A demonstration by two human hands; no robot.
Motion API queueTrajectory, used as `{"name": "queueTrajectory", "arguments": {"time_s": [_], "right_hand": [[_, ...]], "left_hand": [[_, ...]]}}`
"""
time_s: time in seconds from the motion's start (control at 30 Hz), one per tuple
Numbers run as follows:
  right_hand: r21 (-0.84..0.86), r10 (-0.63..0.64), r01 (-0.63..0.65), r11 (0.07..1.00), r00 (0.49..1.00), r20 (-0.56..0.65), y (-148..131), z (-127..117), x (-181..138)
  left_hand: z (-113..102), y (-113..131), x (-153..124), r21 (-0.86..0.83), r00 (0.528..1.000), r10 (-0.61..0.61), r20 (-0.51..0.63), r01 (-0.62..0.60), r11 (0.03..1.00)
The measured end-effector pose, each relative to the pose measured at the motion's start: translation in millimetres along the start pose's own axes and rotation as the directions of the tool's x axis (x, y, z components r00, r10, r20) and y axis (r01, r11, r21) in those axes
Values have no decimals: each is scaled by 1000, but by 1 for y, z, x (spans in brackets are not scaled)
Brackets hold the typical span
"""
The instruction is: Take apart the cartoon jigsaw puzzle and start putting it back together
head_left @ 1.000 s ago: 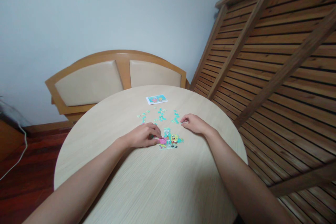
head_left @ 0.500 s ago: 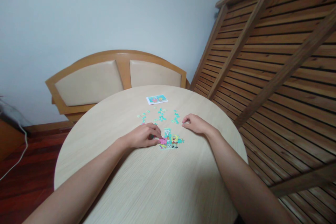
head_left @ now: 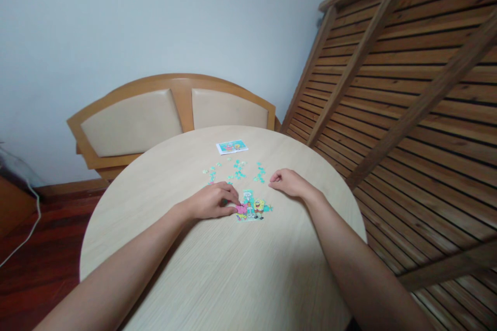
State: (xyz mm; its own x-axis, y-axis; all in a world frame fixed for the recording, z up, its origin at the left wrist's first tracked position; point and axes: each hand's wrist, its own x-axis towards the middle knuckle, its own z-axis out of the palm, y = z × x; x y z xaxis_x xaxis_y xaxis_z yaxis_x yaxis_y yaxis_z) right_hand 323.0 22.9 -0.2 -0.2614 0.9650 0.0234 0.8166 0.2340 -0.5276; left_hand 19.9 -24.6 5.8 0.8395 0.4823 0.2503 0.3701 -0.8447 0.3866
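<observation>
A partly joined cartoon jigsaw puzzle [head_left: 249, 207] lies flat on the round table, with a yellow square figure, a tall pale figure and a pink one. At its left edge is my left hand [head_left: 215, 200], thumb and fingers pinched on a pink puzzle piece [head_left: 240, 208] that they partly cover. My right hand [head_left: 289, 182] rests on the tabletop above and right of the puzzle. Its fingers are loosely curled, the thumb a little apart from them, and nothing shows in them. Loose turquoise pieces [head_left: 260, 171] lie just left of its fingertips.
More loose puzzle pieces [head_left: 238, 169] are scattered beyond the puzzle. A small reference picture card [head_left: 232, 147] lies toward the far side of the wooden table [head_left: 233, 274]. Behind stands a padded headboard [head_left: 132, 119], and slatted wood [head_left: 388, 114] leans on the right.
My left hand has shifted very slightly at the pink part of the puzzle. The right hand stays where it was.
</observation>
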Motion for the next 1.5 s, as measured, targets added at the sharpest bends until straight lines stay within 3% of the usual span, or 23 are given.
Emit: {"name": "queueTrajectory", "arguments": {"time_s": [0.2, 0.43, 0.6, 0.7, 0.83, 1.0, 1.13, 1.2, 1.4, 1.5], "right_hand": [[-27, -4, 4, 1000, 1000, 6, -7, -2, -3], [62, -2, 3, 998, 1000, -13, 0, 5, 0], [303, -79, 59, 951, 996, 52, -10, 11, 2], [476, -128, 63, 877, 986, 105, -28, 14, -2], [557, -209, 96, 825, 967, 143, -51, 21, -8], [620, -260, 132, 773, 958, 120, -65, 29, -12], [619, -281, 142, 772, 951, 132, -65, 29, -12], [593, -287, 150, 791, 947, 142, -61, 29, -11], [416, -294, 180, 891, 928, 228, -48, 28, -11], [362, -321, 225, 905, 918, 232, -45, 29, -11]], "left_hand": [[1, 0, 0, 1, 1000, -8, 4, 8, 1000], [1, -1, 0, -6, 1000, -10, -1, 10, 1000], [2, 0, 1, -11, 1000, -17, -23, 17, 1000], [7, 3, 5, -7, 990, -100, -94, 100, 995], [16, 10, 13, -86, 931, -296, -213, 284, 955], [29, 12, 20, -387, 876, -404, -264, 287, 876], [34, 8, 20, -470, 846, -461, -268, 303, 829], [33, 7, 19, -442, 845, -462, -270, 318, 839], [24, 12, 18, -141, 893, -385, -232, 360, 922], [22, 14, 18, -95, 898, -382, -217, 370, 924]]}}
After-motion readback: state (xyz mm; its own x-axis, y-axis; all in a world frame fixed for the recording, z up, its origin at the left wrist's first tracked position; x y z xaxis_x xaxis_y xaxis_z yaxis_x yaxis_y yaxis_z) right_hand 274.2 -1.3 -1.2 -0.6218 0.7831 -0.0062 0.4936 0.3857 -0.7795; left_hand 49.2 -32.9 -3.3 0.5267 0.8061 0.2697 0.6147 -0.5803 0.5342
